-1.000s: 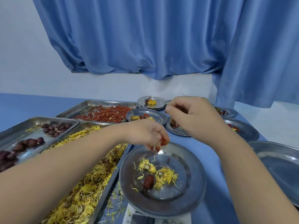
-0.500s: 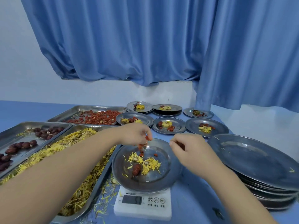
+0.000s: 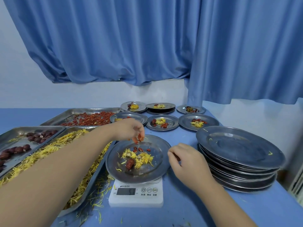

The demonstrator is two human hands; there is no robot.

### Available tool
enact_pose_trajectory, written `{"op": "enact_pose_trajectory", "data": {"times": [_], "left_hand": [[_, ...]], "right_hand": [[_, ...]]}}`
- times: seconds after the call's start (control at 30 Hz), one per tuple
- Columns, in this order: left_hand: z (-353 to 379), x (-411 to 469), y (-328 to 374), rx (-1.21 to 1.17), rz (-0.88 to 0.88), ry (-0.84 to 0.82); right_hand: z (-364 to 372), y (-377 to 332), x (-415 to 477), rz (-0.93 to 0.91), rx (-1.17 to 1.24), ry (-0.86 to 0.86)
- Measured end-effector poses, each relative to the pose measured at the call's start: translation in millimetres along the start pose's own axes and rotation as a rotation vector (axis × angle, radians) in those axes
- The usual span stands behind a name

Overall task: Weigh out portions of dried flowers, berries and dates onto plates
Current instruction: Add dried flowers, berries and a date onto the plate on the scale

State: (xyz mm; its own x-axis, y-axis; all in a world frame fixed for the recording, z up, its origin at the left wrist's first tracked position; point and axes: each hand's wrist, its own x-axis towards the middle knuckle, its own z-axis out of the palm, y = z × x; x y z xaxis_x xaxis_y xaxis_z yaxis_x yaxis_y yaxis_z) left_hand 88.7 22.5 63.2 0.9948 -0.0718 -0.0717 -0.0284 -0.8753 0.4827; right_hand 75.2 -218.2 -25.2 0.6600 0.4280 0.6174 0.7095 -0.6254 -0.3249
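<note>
Now left hand [image 3: 129,131] is pinching berries [image 3: 138,138] over the plate [image 3: 155,175] on the scale [image 3: 136,199], right hand [image 3: 186,162] pinching a red bit [image 3: 178,158]; worth dropping singly.

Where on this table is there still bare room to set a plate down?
Bare blue tabletop lies near, in front of the plate stack and right of the scale. Crowded: trays on the left, filled plates behind.

Hung with blue pleated curtains [image 3: 131,38] over a pale white wall [image 3: 24,92], lit softly and evenly, with a blue counter [image 3: 180,213] running up to that wall.
</note>
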Motion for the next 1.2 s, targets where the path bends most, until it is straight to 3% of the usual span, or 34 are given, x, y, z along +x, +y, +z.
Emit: {"op": "enact_pose_trajectory", "data": {"times": [0.33, 0.6, 0.83, 1.2], "left_hand": [[6, 2, -11, 0.117, 0.037, 0.089], [12, 6, -15, -0.008, 0.015, 0.062], [15, 6, -19, -0.2, -0.001, 0.153], [22, 8, -16, -0.165, 0.018, 0.198]], "right_hand": [[-3, 5, 0, 0.039, 0.018, 0.025], [-2, 5, 1, 0.019, 0.007, 0.023], [0, 3, 1, -0.003, 0.008, 0.024], [2, 3, 2, -0.009, 0.024, 0.016]]}}
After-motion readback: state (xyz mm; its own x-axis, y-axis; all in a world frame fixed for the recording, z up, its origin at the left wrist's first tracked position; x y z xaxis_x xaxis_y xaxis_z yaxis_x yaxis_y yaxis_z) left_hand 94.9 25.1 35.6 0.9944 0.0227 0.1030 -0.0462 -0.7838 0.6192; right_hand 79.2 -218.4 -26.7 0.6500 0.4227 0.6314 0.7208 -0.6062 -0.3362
